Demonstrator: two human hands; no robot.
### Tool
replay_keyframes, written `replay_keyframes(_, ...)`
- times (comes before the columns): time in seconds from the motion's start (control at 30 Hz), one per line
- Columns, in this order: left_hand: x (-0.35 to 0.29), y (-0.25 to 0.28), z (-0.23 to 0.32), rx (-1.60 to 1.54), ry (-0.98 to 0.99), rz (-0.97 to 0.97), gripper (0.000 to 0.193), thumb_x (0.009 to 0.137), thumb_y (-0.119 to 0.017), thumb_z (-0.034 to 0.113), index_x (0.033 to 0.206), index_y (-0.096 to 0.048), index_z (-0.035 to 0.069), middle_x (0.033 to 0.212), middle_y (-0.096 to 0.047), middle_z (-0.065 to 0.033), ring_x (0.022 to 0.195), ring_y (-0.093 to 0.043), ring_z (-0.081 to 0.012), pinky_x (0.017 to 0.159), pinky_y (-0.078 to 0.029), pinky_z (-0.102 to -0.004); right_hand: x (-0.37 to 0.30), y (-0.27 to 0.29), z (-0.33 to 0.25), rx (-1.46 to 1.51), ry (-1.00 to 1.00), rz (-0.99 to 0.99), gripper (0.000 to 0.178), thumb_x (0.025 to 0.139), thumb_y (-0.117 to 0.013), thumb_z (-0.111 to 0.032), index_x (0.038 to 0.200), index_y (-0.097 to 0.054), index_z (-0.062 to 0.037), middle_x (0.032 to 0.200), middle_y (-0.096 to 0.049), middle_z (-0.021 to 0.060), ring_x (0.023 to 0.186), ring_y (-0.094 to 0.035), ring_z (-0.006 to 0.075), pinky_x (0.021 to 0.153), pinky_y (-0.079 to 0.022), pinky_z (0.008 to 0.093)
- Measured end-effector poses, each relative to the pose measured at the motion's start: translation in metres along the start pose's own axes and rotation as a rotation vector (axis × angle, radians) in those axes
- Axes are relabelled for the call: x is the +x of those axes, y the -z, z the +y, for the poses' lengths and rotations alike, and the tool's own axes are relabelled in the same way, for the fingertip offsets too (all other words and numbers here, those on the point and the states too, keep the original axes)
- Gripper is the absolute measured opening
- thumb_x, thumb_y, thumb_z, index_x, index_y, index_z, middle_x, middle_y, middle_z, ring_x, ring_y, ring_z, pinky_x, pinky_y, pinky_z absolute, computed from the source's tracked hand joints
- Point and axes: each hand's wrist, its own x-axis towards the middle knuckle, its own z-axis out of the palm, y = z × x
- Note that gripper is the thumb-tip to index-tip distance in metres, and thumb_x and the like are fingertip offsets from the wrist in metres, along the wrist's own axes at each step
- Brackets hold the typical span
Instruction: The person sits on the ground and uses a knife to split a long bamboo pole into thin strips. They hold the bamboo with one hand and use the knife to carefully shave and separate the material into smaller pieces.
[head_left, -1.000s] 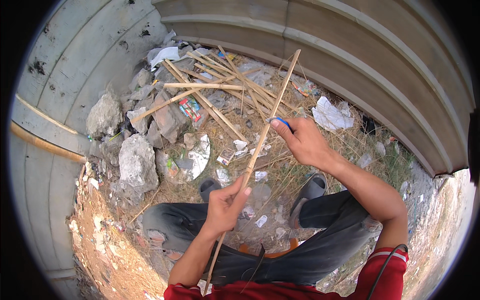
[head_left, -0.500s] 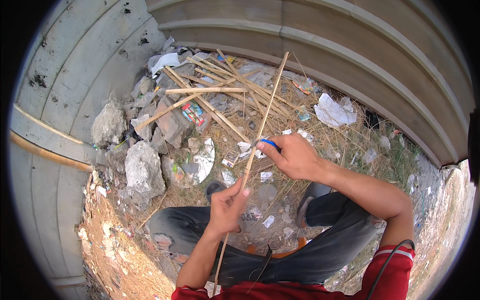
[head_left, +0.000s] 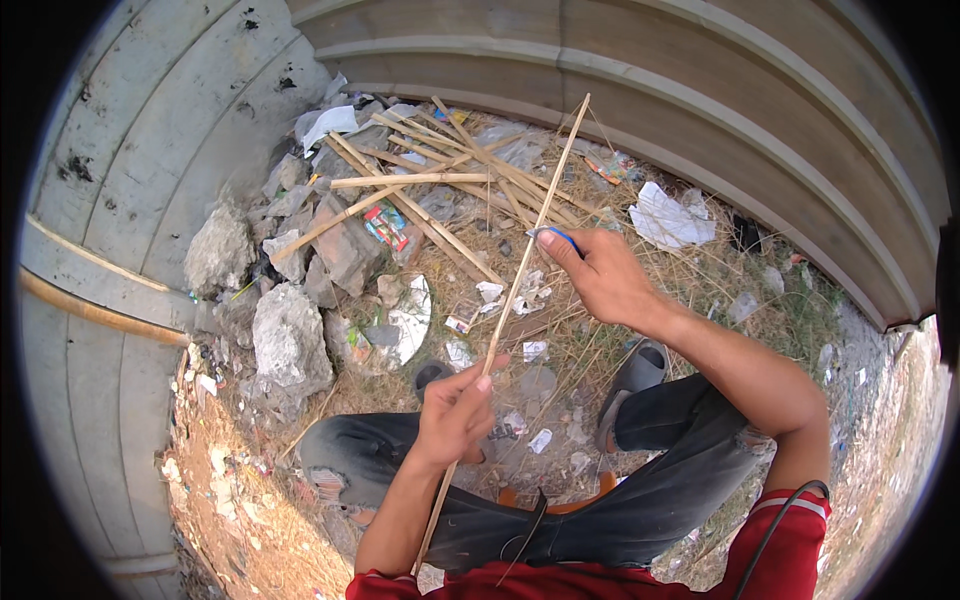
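A long thin bamboo strip point(head_left: 516, 290) slants up and away from my lap toward the far wall. My left hand point(head_left: 455, 415) is closed around its lower part, thumb on top. My right hand point(head_left: 608, 275) grips a small blue-handled knife point(head_left: 560, 238), its handle mostly hidden by the fingers. The blade end touches or lies right beside the strip, above the left hand. A thin fibre hangs from the strip's far tip. The strip's near end runs down past my left forearm.
A pile of bamboo strips point(head_left: 450, 180) lies ahead among plastic litter and white paper point(head_left: 670, 215). Broken rocks point(head_left: 290, 340) are heaped at left. Corrugated metal walls point(head_left: 720, 110) stand ahead and left. My bent knees and sandals point(head_left: 640, 370) are below.
My right hand with the knife has moved up along the strip, away from my left hand. The strip's far tip has shifted slightly right and farther away.
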Motion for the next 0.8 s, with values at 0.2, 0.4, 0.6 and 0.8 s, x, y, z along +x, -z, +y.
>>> replay_keyframes(0.2,-0.001,-0.002,-0.007,-0.03,0.1,-0.063,0.044,0.113,-0.042,0.022,0.146,-0.052,-0.005,0.056,-0.028,0.0057,0.039,-0.024,-0.0036,0.035,-0.023,-0.0232,0.025,0.035,0.035,-0.037,-0.03,0.207,0.075,0.106,-0.045,-0.059,0.072,-0.059,0.0067,0.053,-0.046,0.0185,0.054,-0.045,0.0321,0.057,-0.038,0.049)
replay_keyframes(0.4,0.007,-0.006,-0.003,-0.087,0.097,-0.022,0.044,0.113,-0.045,0.024,0.147,-0.052,-0.002,0.058,-0.029,0.0068,0.043,-0.023,-0.0035,0.04,-0.021,-0.0232,-0.027,-0.016,0.001,-0.082,0.165,-0.202,0.067,0.105,-0.046,-0.055,0.083,-0.071,0.0036,0.065,-0.063,0.0264,0.07,-0.067,0.0455,0.071,-0.052,0.0544)
replay_keyframes(0.6,0.001,-0.005,-0.005,-0.105,0.073,-0.051,0.044,0.113,-0.043,0.024,0.147,-0.052,-0.003,0.058,-0.029,0.0067,0.042,-0.022,-0.0031,0.04,-0.021,-0.0234,-0.001,0.012,-0.008,-0.089,0.045,-0.08,0.063,0.107,-0.046,-0.05,0.084,-0.071,0.0032,0.065,-0.064,0.025,0.068,-0.066,0.0469,0.068,-0.053,0.0546)
replay_keyframes(0.8,0.003,-0.003,-0.004,-0.113,0.099,-0.043,0.045,0.113,-0.043,0.025,0.149,-0.049,-0.003,0.058,-0.029,0.0064,0.042,-0.022,-0.003,0.039,-0.021,-0.0228,-0.031,-0.013,-0.019,-0.127,0.105,-0.204,0.059,0.106,-0.047,-0.049,0.088,-0.073,0.0002,0.07,-0.066,0.0268,0.074,-0.068,0.0474,0.072,-0.054,0.0534)
